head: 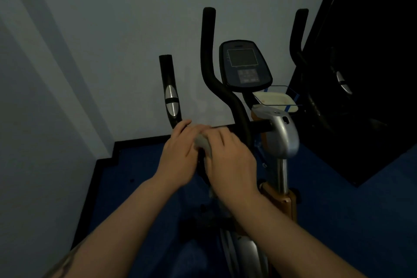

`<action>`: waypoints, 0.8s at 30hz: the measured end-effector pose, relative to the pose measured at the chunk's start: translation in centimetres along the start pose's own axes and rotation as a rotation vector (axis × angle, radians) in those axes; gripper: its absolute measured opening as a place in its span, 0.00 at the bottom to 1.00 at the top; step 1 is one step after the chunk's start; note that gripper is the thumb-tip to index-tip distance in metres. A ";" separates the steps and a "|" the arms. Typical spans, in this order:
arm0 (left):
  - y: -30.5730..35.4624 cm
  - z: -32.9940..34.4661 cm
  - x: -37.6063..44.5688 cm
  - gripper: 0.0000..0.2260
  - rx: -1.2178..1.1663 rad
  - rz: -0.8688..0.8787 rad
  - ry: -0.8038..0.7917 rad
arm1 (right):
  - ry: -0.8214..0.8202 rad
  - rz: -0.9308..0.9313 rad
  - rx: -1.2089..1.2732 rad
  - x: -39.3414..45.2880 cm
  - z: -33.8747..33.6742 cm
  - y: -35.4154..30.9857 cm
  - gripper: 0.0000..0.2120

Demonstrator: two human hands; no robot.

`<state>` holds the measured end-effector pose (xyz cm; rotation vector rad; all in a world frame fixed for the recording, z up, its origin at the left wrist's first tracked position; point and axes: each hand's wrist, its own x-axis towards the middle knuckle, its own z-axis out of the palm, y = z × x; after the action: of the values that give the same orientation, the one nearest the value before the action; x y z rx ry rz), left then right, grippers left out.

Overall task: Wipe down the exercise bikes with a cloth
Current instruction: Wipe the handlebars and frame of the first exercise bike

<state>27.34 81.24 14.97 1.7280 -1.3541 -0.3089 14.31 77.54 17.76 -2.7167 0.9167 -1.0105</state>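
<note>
A grey cloth [203,143] is gripped by the right hand [228,160] against the exercise bike's handlebar [259,126], left of the console [244,64]. The bar's bend is clasped by the left hand [178,156]. The bar's long axis is seen running rightward toward the console stem, nearest the right hand.

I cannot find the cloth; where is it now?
Head view, centre: the cloth is between the left hand and right hand, against the black handlebar.
</note>
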 end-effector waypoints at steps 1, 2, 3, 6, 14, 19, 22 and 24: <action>-0.1 0.0 0.0 0.19 0.023 0.018 -0.005 | -0.019 -0.010 0.035 -0.8 -0.2 0.1 0.15; -0.1 -0.1 0.0 0.20 0.035 0.016 -0.009 | -0.055 -0.002 0.087 -1.4 -0.6 0.2 0.15; -0.1 -0.1 0.1 0.20 0.038 0.008 -0.009 | -0.083 0.029 0.174 -1.4 -1.2 0.3 0.14; 0.2 -0.3 0.2 0.20 0.042 0.002 -0.015 | -0.017 0.111 0.293 0.6 -2.9 0.8 0.12; 0.5 -0.2 0.3 0.21 0.047 -0.011 -0.009 | 0.020 0.238 0.504 -0.4 -2.2 4.5 0.06; 0.4 -0.1 0.4 0.21 0.054 -0.010 -0.001 | -0.018 0.416 0.654 0.8 -1.3 4.2 0.02; 0.3 -0.1 0.4 0.20 0.067 -0.004 -0.007 | -0.156 0.453 0.551 3.5 -1.5 4.5 0.06; 0.2 -0.2 0.3 0.20 0.063 -0.014 -0.010 | -0.141 0.409 0.524 2.4 -1.5 4.1 0.06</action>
<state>27.43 81.04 15.32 1.7909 -1.3730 -0.2860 12.81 73.01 19.10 -2.0347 0.9623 -0.8197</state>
